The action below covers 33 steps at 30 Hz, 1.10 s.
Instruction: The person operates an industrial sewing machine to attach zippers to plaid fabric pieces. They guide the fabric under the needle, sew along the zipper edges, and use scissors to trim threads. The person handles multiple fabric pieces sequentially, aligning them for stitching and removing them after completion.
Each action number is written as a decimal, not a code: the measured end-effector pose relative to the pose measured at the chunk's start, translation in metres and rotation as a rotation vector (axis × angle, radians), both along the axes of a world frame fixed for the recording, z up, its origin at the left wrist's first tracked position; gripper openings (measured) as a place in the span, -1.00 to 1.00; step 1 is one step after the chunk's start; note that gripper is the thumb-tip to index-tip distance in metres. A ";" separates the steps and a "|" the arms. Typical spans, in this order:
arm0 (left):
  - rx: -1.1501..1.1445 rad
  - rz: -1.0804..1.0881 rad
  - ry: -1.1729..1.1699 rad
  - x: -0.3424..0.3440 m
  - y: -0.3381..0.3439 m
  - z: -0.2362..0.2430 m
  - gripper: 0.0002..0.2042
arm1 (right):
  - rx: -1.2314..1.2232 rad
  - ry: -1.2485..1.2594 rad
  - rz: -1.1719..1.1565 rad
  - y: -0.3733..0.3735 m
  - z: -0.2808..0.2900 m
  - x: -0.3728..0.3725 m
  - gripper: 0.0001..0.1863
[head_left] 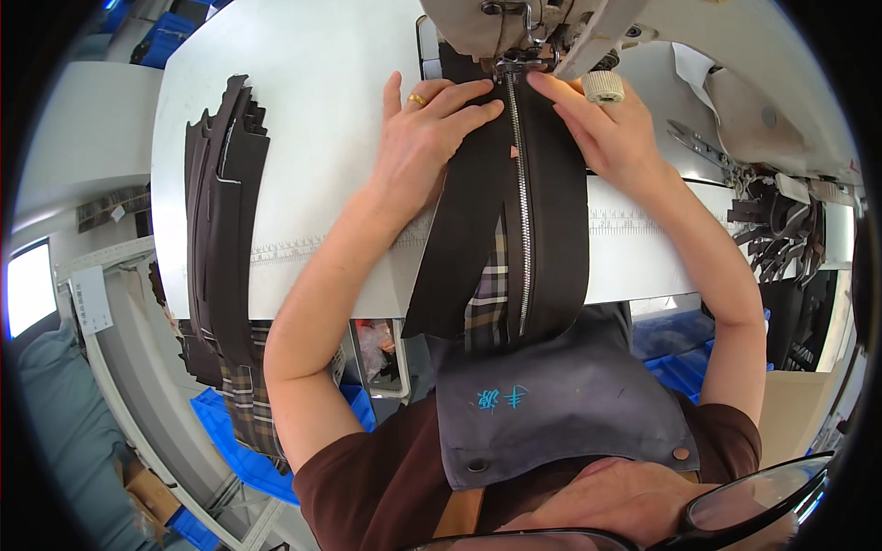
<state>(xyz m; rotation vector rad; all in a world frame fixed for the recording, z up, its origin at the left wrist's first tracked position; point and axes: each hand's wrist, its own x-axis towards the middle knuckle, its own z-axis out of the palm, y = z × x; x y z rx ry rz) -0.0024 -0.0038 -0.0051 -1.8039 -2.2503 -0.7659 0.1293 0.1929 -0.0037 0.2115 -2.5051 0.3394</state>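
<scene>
A dark brown fabric piece (469, 202) lies lengthwise on the white table, its near end hanging over the front edge. A silver metal zipper (524, 211) runs down its middle, and plaid fabric (490, 289) shows through a gap on the left. The zipper's far end is at the presser foot (513, 66) of a sewing machine (469, 23). To the left of the zipper, my left hand (418, 138) rests with fingers spread on the fabric. My right hand (620, 133) lies over its right edge, fingers stretched toward the presser foot.
Stacked dark fabric pieces (211, 202) lie at the left, with plaid parts hanging over the edge above a blue bin (234, 441). Scissors (694, 140) and a bunch of dark strips (781, 230) are at the right. A ruler strip (303, 246) crosses the table.
</scene>
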 end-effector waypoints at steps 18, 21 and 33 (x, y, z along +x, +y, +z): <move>-0.009 0.146 -0.156 0.013 -0.010 -0.001 -0.45 | -0.280 -0.133 0.089 0.004 0.003 0.033 -0.58; -0.252 0.111 -0.449 0.038 -0.050 0.013 -0.34 | -0.258 -0.328 0.170 -0.009 0.016 0.084 -0.41; -0.188 -0.047 -0.125 0.116 -0.101 -0.003 -0.62 | 0.086 -0.300 0.235 -0.062 0.030 0.127 -0.50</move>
